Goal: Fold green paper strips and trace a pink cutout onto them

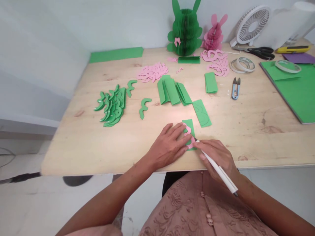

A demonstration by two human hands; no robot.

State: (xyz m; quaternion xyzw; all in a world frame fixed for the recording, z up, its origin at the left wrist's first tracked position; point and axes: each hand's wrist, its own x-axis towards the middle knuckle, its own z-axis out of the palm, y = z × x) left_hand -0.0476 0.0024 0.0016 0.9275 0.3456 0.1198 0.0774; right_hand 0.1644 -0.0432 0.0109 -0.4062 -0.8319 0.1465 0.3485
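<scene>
Wood table point(258, 137), left grip point(169, 144) flat on pink template point(188, 131) — right grip point(219, 157) holding pen point(220, 171)

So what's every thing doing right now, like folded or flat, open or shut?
Left hand, flat, pressing the pink curvy paper template.
Right hand, gripping the slim white pen, tip at template.
Small green paper rectangle, flat beneath template.
Green paper strips, folded.
Black-handled scissors, shut.
Green honeycomb paper rabbit, fanned open, upright.
</scene>
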